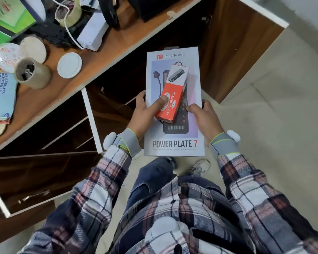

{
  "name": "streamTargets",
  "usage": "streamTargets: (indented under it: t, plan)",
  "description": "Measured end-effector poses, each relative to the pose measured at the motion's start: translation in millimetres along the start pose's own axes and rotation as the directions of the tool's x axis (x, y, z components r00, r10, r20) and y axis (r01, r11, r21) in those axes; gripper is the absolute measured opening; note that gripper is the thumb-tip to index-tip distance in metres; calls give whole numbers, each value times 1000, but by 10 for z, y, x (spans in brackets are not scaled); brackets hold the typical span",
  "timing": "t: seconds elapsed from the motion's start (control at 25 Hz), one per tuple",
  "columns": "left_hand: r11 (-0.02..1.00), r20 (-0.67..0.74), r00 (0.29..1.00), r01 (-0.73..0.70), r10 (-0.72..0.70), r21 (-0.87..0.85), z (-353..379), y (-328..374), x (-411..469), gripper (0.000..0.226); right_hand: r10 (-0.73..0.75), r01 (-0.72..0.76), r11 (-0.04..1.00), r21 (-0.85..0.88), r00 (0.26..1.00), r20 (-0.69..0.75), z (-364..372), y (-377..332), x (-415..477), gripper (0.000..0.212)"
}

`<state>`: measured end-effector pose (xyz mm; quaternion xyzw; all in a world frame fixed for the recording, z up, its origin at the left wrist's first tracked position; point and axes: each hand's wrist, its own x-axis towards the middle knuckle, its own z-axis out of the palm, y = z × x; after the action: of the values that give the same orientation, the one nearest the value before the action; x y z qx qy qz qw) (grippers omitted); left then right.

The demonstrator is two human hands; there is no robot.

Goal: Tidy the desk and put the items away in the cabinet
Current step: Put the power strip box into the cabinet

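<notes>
The Power Plate box point(173, 143) is pale grey-lilac with black lettering and a red "7"; the board duster box point(174, 92) is orange-red with white lettering and a white end. The shirt sleeves point(92, 189) are plaid in navy, white and dusty pink, the wristbands point(221, 143) grey with neon-green piping. The tabletop point(103, 57) is reddish-brown woodgrain, edged white, and the small plate point(5, 55) seems red-flowered.

Up-left of the grip, the wooden desk point(103, 57) carries a cardboard tube point(32, 73), white round lid point(69, 65), paper plate point(6, 55) and white box point(93, 32).
</notes>
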<state>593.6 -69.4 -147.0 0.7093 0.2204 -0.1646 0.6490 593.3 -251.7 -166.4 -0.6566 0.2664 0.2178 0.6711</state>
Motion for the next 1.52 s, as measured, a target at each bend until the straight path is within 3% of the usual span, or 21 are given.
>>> streamTargets:
  t: [0.24, 0.48, 0.84, 1.04, 1.24, 1.36, 1.52]
  plan:
    - [989, 66, 990, 123, -128, 86, -72, -172, 566, 72, 77, -82, 988, -128, 996, -44, 145, 161, 468, 29]
    - [945, 108, 949, 276, -297, 178, -42, -451, 1153, 92, 232, -241, 970, -39, 960, -155, 303, 550, 968, 40]
    - [891, -31, 909, 415, -417, 182, 115, -1278, 1882, 62, 386, -404, 899, -171, 913, -129, 409, 1128, 1866, 52]
    - [852, -48, 869, 493, -493, 175, 69, -1973, 2211, 65, 437, -434, 874, -219, 899, -39, 514, 1818, 2188, 58]
    - [716, -9, 717, 697, -697, 47, -114, -2625, 2516, 31, 500, -494, 846, -201, 866, -26, 667, 2461, 2438, 70]
    - [664, 34, 665, 747, -746, -39, -254, -3054, 2763, 37, 493, -471, 856, -215, 868, 63, 788, 2851, 2654, 69]
    - [658, 2, 665, 740, -747, -137, -363, -3446, 3068, 34, 482, -408, 858, -311, 849, 217, 933, 3199, 2983, 85]
